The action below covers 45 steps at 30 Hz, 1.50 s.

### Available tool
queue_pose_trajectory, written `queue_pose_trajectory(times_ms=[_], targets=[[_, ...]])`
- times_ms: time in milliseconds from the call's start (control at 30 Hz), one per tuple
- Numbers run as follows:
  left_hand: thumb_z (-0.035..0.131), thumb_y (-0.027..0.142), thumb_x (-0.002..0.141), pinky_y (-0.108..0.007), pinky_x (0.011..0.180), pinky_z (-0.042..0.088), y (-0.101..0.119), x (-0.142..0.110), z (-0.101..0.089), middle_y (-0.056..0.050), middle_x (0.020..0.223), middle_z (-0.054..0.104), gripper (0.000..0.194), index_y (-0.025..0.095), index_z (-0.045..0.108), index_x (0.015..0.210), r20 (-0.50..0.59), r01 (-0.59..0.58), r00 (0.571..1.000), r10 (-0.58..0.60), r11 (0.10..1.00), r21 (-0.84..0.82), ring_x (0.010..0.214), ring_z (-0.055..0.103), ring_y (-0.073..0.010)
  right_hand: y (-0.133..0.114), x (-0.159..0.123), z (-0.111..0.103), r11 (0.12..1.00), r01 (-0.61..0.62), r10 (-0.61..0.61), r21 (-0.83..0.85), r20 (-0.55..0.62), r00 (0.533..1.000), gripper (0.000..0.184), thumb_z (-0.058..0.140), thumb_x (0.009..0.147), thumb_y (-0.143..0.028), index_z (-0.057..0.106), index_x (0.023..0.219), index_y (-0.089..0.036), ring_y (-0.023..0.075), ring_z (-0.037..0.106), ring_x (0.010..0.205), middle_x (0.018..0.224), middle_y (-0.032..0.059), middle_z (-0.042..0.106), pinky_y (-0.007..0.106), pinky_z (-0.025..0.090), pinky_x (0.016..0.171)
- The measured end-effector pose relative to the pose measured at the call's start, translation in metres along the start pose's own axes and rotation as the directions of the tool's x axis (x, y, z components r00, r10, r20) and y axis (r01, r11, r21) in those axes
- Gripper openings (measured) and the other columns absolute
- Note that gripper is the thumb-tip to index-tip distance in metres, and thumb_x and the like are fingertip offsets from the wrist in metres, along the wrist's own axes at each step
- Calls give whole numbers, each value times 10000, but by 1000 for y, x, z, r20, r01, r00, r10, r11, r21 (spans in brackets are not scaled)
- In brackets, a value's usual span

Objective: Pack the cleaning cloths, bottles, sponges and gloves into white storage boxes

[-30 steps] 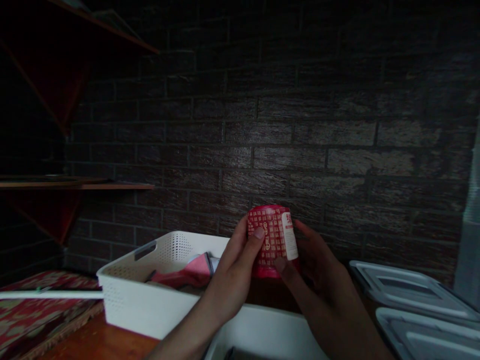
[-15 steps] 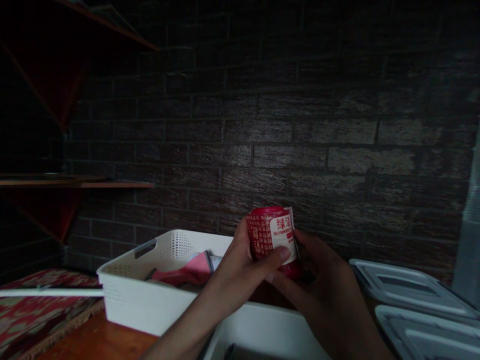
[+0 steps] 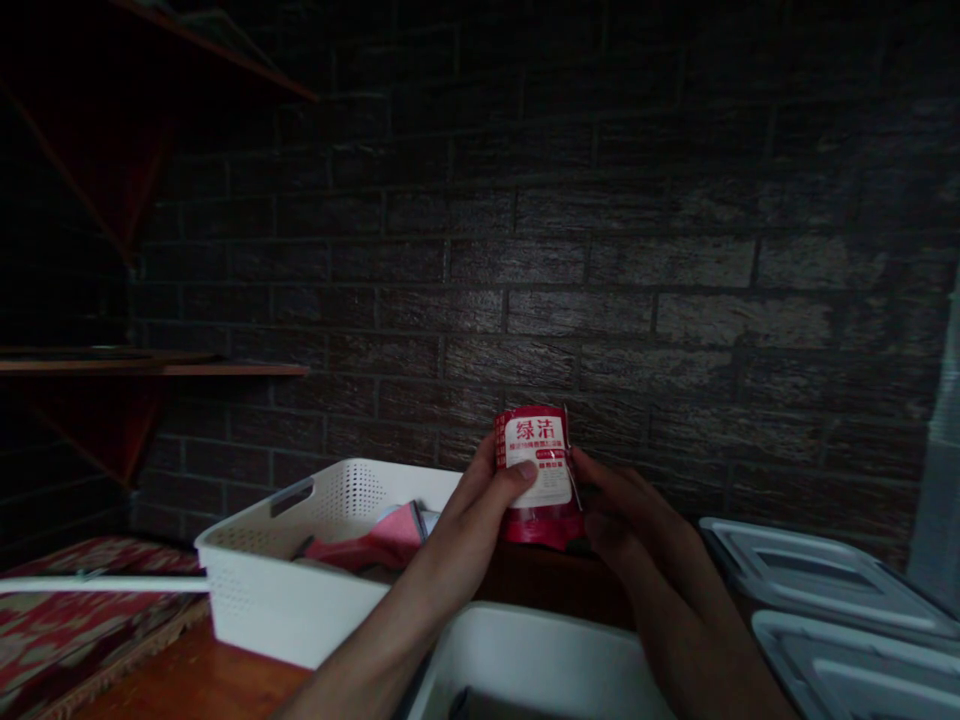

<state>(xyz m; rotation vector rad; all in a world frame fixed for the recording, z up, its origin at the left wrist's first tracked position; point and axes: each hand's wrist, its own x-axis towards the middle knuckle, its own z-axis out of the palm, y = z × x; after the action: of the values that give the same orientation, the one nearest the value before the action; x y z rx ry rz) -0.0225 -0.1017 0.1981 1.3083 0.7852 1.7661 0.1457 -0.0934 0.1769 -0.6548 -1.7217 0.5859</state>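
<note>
A red, roughly cylindrical canister [image 3: 536,522] with a white label bearing red print is held up above the gap between two white bins. My left hand [image 3: 480,510] is wrapped around its left side, with the thumb pressed on the front of the label. At the canister's right side, my right hand [image 3: 630,510] has its fingertips on the edge of the wrapper, which stands out slightly there. The far side of the canister and some of my right fingers are hidden.
A white perforated basket [image 3: 277,610] holding pink cloth [image 3: 375,540] stands left. In front is another white bin [image 3: 547,640] with something dark inside. Grey lids [image 3: 832,570] lie right. Wooden shelves [image 3: 225,369] jut out left, before a dark brick wall [image 3: 525,250].
The canister has turned so its white label faces me more squarely. My right thumb has come away from its lower front, and my right hand has shifted to its side edge.
</note>
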Motion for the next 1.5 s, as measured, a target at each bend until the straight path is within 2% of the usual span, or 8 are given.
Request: queue_pose_trajectory(times_ms=[67, 200, 500, 933, 1067, 1233, 1367, 1500], targets=[[690, 381, 833, -451, 992, 464, -2, 1, 1, -120, 1215, 721, 538, 161, 600, 1315, -39, 2, 999, -4, 999, -42, 1139, 647, -339, 4, -1, 0, 992, -112, 115, 61, -45, 992, 416, 504, 980, -524, 630, 1354, -392, 321, 532, 1334, 1452, 21, 576, 605, 392, 1139], [696, 365, 823, -403, 907, 515, 1, -5, 5, -117, 1152, 748, 519, 143, 634, 1288, -7, 61, 998, -63, 985, -159, 1063, 681, -318, 0, 3, 1, 969, -204, 208, 139, -17, 978, 471, 567, 929, -628, 677, 1302, -363, 319, 595, 1286, 1394, 32, 642, 548, 497, 1073], [666, 360, 902, -333, 836, 516, 7, -7, 8, -106, 1064, 777, 424, 121, 681, 1251, 71, 75, 995, -65, 987, -141, 1000, 707, -276, -4, 10, 6, 934, -125, 98, 334, 96, 991, 399, 661, 947, -458, 640, 1337, -374, 227, 523, 1377, 1465, -23, 582, 362, 514, 1087], [785, 209, 833, -365, 985, 500, 14, -2, -10, -119, 1359, 643, 616, 224, 530, 1393, 332, -58, 941, 65, 998, -31, 1235, 613, -306, -13, 10, 3, 867, -139, 30, 479, 227, 973, 455, 638, 976, -268, 523, 1412, -323, 248, 585, 1312, 1479, 58, 566, 396, 559, 1034], [842, 100, 737, -355, 1090, 436, 20, 2, -17, -103, 1428, 581, 741, 225, 517, 1391, 418, -232, 887, 197, 972, 35, 1339, 524, -294, -4, 11, 3, 914, -46, -36, 403, 193, 980, 552, 702, 916, -214, 519, 1428, -316, 246, 581, 1312, 1449, 54, 590, 406, 529, 1072], [815, 43, 753, -342, 1136, 396, 21, 1, -22, -84, 1495, 509, 792, 268, 462, 1425, 503, -382, 833, 232, 898, 218, 1352, 505, -246, 6, 12, 0, 992, 110, -114, 57, 72, 991, 605, 738, 857, -179, 538, 1397, -366, 212, 634, 1232, 1379, 5, 638, 348, 561, 1012], [745, 43, 809, -384, 1198, 332, 20, -5, -22, -90, 1556, 429, 717, 277, 435, 1411, 565, -495, 783, 261, 811, 312, 1435, 416, -252, 8, 13, 0, 925, 299, -306, -235, 8, 952, 711, 710, 799, -82, 508, 1434, -331, 217, 615, 1250, 1403, 21, 615, 360, 529, 1052], [704, 13, 799, -408, 1230, 274, 21, -9, -22, -80, 1571, 387, 692, 281, 425, 1372, 590, -580, 752, 293, 720, 382, 1490, 330, -261, 9, 14, 1, 876, 349, -363, -332, 21, 931, 704, 614, 816, -50, 474, 1471, -267, 214, 629, 1240, 1422, 45, 610, 358, 527, 1059]])
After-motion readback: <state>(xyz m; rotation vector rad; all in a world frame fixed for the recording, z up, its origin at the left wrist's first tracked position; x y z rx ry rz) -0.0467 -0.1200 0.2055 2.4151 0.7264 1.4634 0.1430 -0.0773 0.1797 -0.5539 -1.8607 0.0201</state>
